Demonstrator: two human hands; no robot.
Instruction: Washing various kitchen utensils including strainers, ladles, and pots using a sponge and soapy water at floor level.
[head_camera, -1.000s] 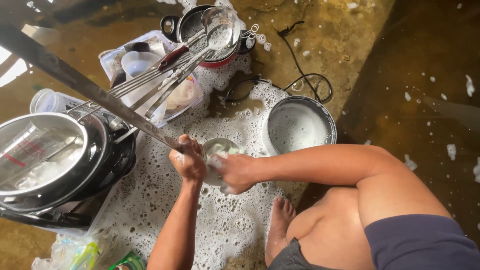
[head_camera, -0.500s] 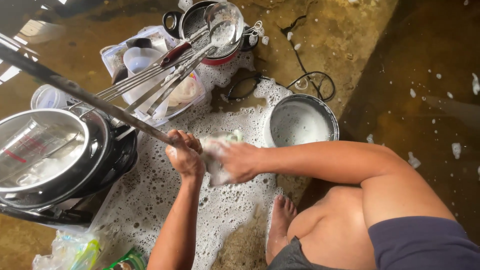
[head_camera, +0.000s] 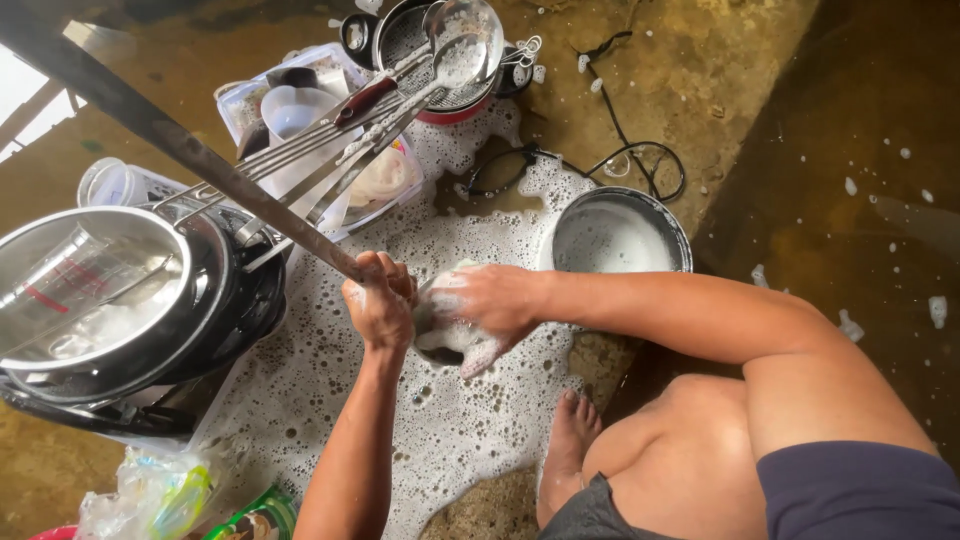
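Note:
My left hand (head_camera: 380, 303) is shut around the lower end of a long metal ladle handle (head_camera: 170, 140), which runs up to the top left corner. My right hand (head_camera: 487, 300), covered in foam, is wrapped over the ladle's round cup (head_camera: 440, 345), which is mostly hidden by fingers and suds. I cannot tell whether a sponge sits under the right palm. Both hands are touching over a foamy patch of floor (head_camera: 440, 440).
A steel bowl of soapy water (head_camera: 615, 235) stands just beyond my right wrist. Stacked pots (head_camera: 110, 300) sit at the left, and a plastic tray with utensils (head_camera: 300, 130) and a strainer (head_camera: 440, 45) behind them. A black cable (head_camera: 630, 160) lies on the floor. My bare foot (head_camera: 570, 440) is below the hands.
My right hand has slid over the ladle's cup, which showed a second ago and is now mostly covered. My left hand keeps its grip on the handle.

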